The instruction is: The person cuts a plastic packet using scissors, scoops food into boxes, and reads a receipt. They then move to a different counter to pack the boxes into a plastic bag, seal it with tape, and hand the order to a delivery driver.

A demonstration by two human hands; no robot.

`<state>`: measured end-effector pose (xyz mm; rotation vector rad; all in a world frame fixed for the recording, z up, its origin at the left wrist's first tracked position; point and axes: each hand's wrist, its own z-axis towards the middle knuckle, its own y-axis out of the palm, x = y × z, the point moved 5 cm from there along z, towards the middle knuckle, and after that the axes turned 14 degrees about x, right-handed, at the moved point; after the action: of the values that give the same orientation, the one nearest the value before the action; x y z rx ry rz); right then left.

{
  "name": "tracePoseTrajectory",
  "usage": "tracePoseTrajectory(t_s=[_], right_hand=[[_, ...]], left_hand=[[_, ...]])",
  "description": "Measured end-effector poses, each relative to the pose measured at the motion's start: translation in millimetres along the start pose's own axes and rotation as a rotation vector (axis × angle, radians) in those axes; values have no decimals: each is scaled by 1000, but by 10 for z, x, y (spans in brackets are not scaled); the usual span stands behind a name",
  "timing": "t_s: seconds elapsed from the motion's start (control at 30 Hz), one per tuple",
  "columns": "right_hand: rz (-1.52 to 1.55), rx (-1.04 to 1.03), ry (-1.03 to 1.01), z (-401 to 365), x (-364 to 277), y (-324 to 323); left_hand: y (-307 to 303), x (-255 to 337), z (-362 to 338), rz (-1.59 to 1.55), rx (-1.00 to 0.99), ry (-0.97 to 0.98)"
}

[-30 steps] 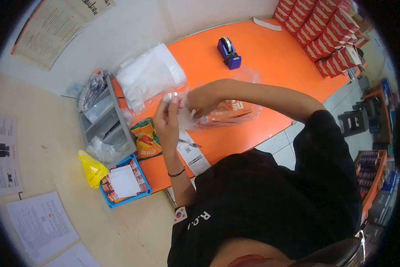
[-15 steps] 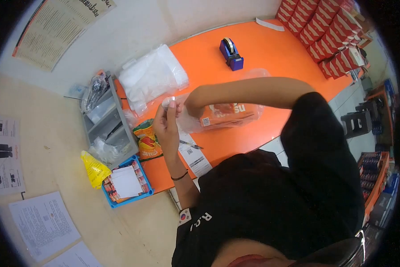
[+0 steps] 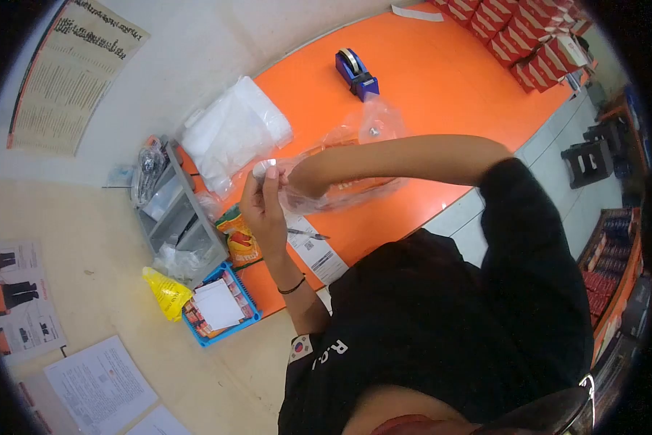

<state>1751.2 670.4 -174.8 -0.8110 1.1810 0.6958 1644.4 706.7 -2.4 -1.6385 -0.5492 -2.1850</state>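
Observation:
My left hand (image 3: 266,210) is raised at centre left, thumb and fingers pinched on a small whitish piece (image 3: 263,169). Close beside it, my right hand (image 3: 304,178) is bent inward, its fingertips partly hidden and closed near the end of a clear plastic bag (image 3: 385,122). Through the bag, an orange package shows, mostly covered by my right forearm. Below the hands lie a printed paper slip (image 3: 318,255) and a pen (image 3: 308,234).
White plastic bags (image 3: 235,130) and a blue tape dispenser (image 3: 356,75) are on the orange table (image 3: 442,80). A grey tray (image 3: 211,246), orange-green packet (image 3: 243,246), blue basket (image 3: 255,317) and yellow bag (image 3: 168,293) stand left. Red boxes (image 3: 547,64) are stacked at upper right.
The view has shifted. My right hand has moved closer to my left fingertips, and the bag has turned, its far end now reaching toward the tape dispenser. My left hand keeps its pinch.

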Motion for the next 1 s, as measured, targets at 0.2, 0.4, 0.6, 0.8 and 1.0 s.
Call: tracePoseTrajectory(t_s=[0.2, 0.4, 0.6, 0.8, 1.0], right_hand=[[-1113, -296, 207, 514, 377, 488], [-1394, -743, 308, -69, -28, 263], [-1308, -766, 269, -371, -1198, -215], [-318, -35, -58, -1040, -2476, -1281], [265, 1300, 193, -2297, -387, -1851]], left_hand=[[-129, 10, -32, 52, 37, 1], [-272, -117, -21, -22, 95, -13], [-212, -184, 26, -55, 147, -32], [-455, -489, 96, 51, 132, 89], [-291, -1764, 79, -25, 227, -15]])
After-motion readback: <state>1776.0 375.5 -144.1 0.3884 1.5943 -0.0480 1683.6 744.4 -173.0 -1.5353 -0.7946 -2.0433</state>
